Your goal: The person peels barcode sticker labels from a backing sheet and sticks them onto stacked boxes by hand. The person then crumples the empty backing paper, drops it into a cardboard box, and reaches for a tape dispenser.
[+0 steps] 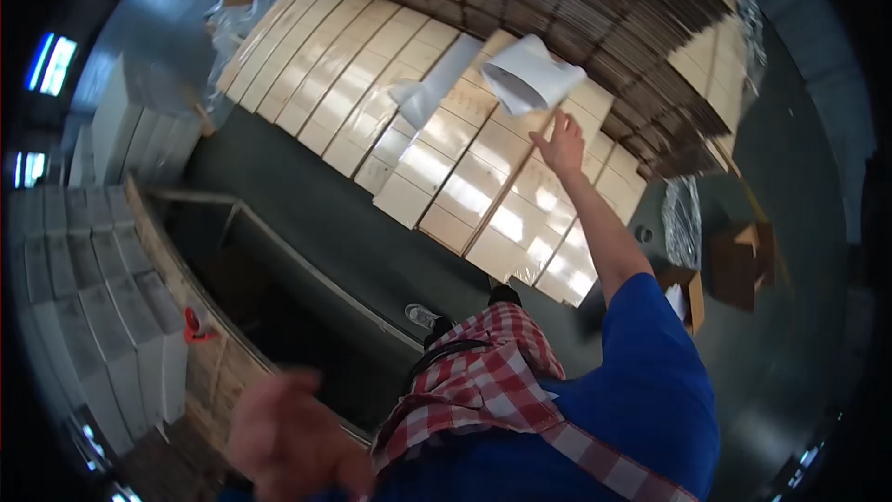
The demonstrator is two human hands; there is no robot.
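Note:
My right hand (561, 144) reaches out over the stacked cream-coloured boxes (474, 177) with its fingers apart and nothing in them. Just beyond its fingertips lies a curled white sheet (534, 74), which looks like paper. A second curled sheet (429, 84), pale and partly see-through, rests on the boxes further left. My left hand (293, 437) is low at the left, near the wooden side of an open cart (223, 363). Motion smears its fingers, so their state does not show.
Tall stacks of flat brown cardboard (595, 0) rise behind the boxes. Grey-white boxes (102, 307) are piled at the left. A red tool-like object (196, 326) is on the cart's edge. On the right stand open brown cartons (741, 265) and bunched clear plastic film (682, 223).

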